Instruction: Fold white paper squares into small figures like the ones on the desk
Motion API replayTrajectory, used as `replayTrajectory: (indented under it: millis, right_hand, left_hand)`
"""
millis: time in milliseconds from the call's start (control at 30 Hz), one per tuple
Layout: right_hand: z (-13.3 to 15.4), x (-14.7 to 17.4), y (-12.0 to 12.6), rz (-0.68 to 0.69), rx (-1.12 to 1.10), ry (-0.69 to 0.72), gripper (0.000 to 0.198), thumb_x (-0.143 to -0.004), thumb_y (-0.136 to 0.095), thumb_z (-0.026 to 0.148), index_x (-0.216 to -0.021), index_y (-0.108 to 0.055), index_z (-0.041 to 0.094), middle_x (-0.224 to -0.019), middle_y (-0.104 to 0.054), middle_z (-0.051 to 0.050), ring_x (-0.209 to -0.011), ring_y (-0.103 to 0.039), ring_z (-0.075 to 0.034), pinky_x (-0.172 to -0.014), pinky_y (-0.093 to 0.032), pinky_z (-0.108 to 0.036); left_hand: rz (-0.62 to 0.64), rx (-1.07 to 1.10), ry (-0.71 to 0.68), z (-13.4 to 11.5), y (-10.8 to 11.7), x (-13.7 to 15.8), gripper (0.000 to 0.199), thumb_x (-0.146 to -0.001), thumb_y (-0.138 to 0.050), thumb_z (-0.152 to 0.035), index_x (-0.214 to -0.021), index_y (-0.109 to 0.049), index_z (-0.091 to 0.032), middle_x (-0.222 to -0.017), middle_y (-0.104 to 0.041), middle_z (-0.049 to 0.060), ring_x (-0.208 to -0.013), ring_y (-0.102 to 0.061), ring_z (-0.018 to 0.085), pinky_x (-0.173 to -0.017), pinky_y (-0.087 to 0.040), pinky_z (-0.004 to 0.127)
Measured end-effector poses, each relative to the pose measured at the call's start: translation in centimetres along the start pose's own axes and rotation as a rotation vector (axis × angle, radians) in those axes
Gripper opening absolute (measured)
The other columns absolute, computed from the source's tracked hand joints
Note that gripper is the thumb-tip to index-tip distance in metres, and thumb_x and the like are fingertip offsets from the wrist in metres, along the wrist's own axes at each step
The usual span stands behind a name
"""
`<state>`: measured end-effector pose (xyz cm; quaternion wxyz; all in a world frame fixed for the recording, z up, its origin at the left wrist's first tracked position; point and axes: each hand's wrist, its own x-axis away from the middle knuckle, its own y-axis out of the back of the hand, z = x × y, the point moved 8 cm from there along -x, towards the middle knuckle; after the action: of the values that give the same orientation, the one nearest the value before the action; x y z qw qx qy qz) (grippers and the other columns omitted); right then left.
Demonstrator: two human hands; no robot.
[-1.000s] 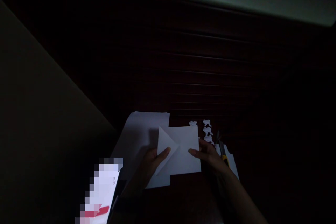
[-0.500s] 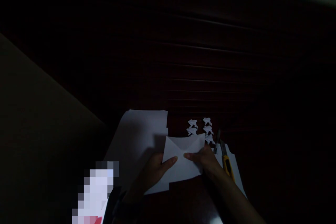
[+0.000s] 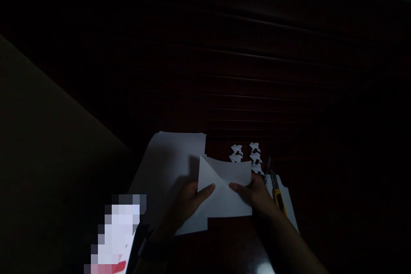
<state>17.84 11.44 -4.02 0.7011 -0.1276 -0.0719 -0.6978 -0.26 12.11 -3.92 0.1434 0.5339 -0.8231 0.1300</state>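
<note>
Between my hands is a white sheet of paper (image 3: 224,201) with diagonal creases meeting near its middle. My left hand (image 3: 189,201) grips its left side, thumb on the top face and fingers behind. On the right side my right hand (image 3: 257,192) pinches it the same way, its thumb pointing inward. Both sets of fingers are mostly hidden under the sheet. Just beyond the sheet, several small folded paper pieces (image 3: 255,156) sit in two columns on the dark table.
A stack of white paper (image 3: 173,154) lies at the left, partly under my left hand. To the right, a yellow utility knife (image 3: 278,199) and a dark slim tool (image 3: 267,169) rest on more white paper (image 3: 289,205). A bright pixelated screen (image 3: 112,231) stands at lower left.
The sheet's upper left corner has risen and its lower edge has levelled out. Both hands keep their hold, with the right thumb shifted slightly right.
</note>
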Motion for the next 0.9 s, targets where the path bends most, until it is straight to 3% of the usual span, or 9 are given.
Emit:
replayTrajectory:
  millis: [267,467,667,767,900]
  right_hand:
    - [0.9,0.7,-0.4,0.225,-0.096,-0.068,0.04,-0.064,-0.077,0.03,-0.099,-0.066,0.014,-0.102,-0.069,-0.01,-0.09,-0.064,-0.025,-0.081,-0.05,-0.038]
    - [1.5,0.4,-0.4,0.179,-0.055,0.003,0.062,-0.058,-0.081,0.023,-0.116,-0.058,0.019,-0.114,-0.064,-0.009,-0.098,-0.062,-0.024,-0.086,-0.047,-0.039]
    - [0.4,0.4,-0.2,0.223,-0.078,-0.056,0.044,-0.062,-0.078,0.03,-0.102,-0.066,0.015,-0.103,-0.069,-0.01,-0.091,-0.064,-0.024,-0.084,-0.048,-0.039]
    - [0.3,0.5,0.1,0.227,-0.082,-0.063,0.046,-0.062,-0.078,0.025,-0.105,-0.066,0.017,-0.104,-0.069,-0.008,-0.091,-0.064,-0.023,-0.083,-0.048,-0.038]
    - [0.5,0.6,0.0,0.308,0.023,-0.066,0.03,-0.064,-0.075,0.027,-0.093,-0.072,0.019,-0.088,-0.073,-0.005,-0.079,-0.066,-0.021,-0.074,-0.05,-0.033]
  left_hand:
    - [0.107,0.094,-0.021,-0.1,-0.6,0.1,0.025,-0.079,-0.06,-0.036,-0.091,-0.066,-0.015,-0.089,-0.071,0.009,-0.076,-0.066,0.023,-0.065,-0.049,0.032]
    - [0.12,0.062,0.005,-0.6,-0.5,0.2,0.027,-0.076,-0.063,-0.036,-0.091,-0.066,-0.013,-0.088,-0.071,0.009,-0.077,-0.066,0.024,-0.065,-0.049,0.032]
    - [0.085,0.067,0.024,-1.1,-0.4,0.6,0.027,-0.077,-0.061,-0.038,-0.09,-0.067,-0.014,-0.084,-0.071,0.008,-0.072,-0.065,0.022,-0.063,-0.048,0.031]
    - [0.091,0.054,0.004,-1.7,-0.5,0.8,0.023,-0.075,-0.063,-0.036,-0.084,-0.069,-0.016,-0.081,-0.071,0.007,-0.071,-0.064,0.021,-0.062,-0.048,0.029]
    - [0.053,0.02,-0.028,-2.4,0.1,1.4,0.015,-0.07,-0.065,-0.026,-0.082,-0.073,-0.021,-0.083,-0.072,0.005,-0.076,-0.063,0.023,-0.066,-0.049,0.03]
